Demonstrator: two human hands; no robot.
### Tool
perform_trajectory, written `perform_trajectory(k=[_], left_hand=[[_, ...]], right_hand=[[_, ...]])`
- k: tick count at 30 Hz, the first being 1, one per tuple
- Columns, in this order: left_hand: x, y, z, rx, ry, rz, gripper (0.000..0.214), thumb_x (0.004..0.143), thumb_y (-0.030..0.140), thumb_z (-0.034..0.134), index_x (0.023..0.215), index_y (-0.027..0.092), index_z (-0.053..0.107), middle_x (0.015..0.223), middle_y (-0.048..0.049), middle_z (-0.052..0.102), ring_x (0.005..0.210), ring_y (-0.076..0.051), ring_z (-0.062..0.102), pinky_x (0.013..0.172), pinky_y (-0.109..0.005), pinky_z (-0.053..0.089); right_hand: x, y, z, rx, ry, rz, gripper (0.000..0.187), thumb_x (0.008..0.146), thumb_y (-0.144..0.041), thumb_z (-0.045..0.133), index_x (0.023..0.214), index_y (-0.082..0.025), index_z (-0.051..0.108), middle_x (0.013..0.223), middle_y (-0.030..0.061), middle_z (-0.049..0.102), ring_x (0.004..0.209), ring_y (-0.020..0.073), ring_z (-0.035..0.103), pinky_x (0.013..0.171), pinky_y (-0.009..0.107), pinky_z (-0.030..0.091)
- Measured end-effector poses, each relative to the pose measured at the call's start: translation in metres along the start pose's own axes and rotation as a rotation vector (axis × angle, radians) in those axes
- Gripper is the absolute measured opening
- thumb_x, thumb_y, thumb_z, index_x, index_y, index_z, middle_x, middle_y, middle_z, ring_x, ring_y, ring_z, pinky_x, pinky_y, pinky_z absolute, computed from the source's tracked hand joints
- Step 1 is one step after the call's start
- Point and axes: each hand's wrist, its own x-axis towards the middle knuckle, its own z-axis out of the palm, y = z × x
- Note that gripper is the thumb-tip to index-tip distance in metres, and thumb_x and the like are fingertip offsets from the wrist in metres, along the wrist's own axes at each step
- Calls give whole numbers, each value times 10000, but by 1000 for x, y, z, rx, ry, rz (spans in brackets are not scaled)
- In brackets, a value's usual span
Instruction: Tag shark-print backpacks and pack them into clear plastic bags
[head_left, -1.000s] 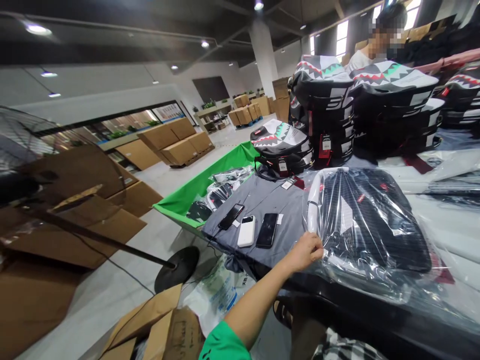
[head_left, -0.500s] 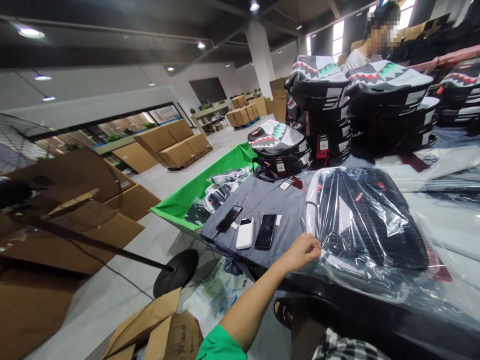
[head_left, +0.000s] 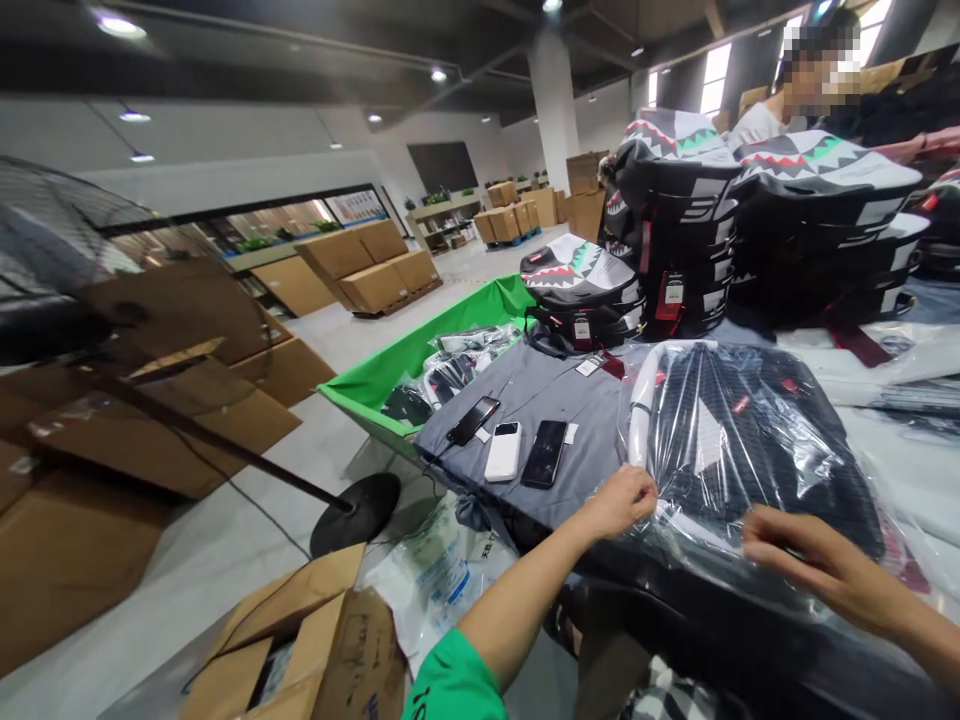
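- A black backpack in a clear plastic bag lies flat on the surface, right before the person.
- The left hand sits curled against the film at the bag's near left side; whether it pinches the film, I cannot tell.
- The right hand lies over the near edge, fingers loosely extended, apparently gripping nothing.
- Just beside the bag, a grey cloth carries two smartphones and a white power bank; shark-mouth backpacks stand stacked beyond.
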Motion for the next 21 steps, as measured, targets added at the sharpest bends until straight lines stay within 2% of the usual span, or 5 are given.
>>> perform_trajectory(k=[3,6,11,17,21], left_hand=[[1,1,1,7,9,0,135,843,90,601,753,191,608,866,-28,660,932,-189,574,943,-302,456],[0,0,3,4,26,1,139,849,85,599,755,188,601,876,-32,662,936,-187,578,949,-297,455],[-3,-3,4,-14,44,5,124,866,103,584,781,191,603,893,-31,658,968,-193,577,971,-310,446],[-2,-2,6,2,21,-21,114,861,106,581,786,190,600,893,-30,647,962,-193,569,937,-307,446],[-3,0,-4,34,6,-21,82,847,153,641,779,191,616,950,-23,669,1027,-203,568,993,-339,411]], right_hand=[[77,-6,10,-160,-243,-56,509,897,-712,447,743,-229,492,687,-6,542,648,154,483,625,284,377],[117,5,10,-268,-251,24,461,754,-684,644,845,-251,512,593,-44,494,582,156,451,583,277,301],[107,16,0,-301,-90,81,450,836,-693,533,874,-251,459,565,-48,462,580,171,456,581,284,305],[108,-20,44,-487,-155,98,249,782,-440,651,738,-226,531,705,23,638,684,204,597,609,283,337],[100,-23,50,-488,-95,112,309,787,-515,654,754,-229,539,757,57,665,728,250,634,630,312,375]])
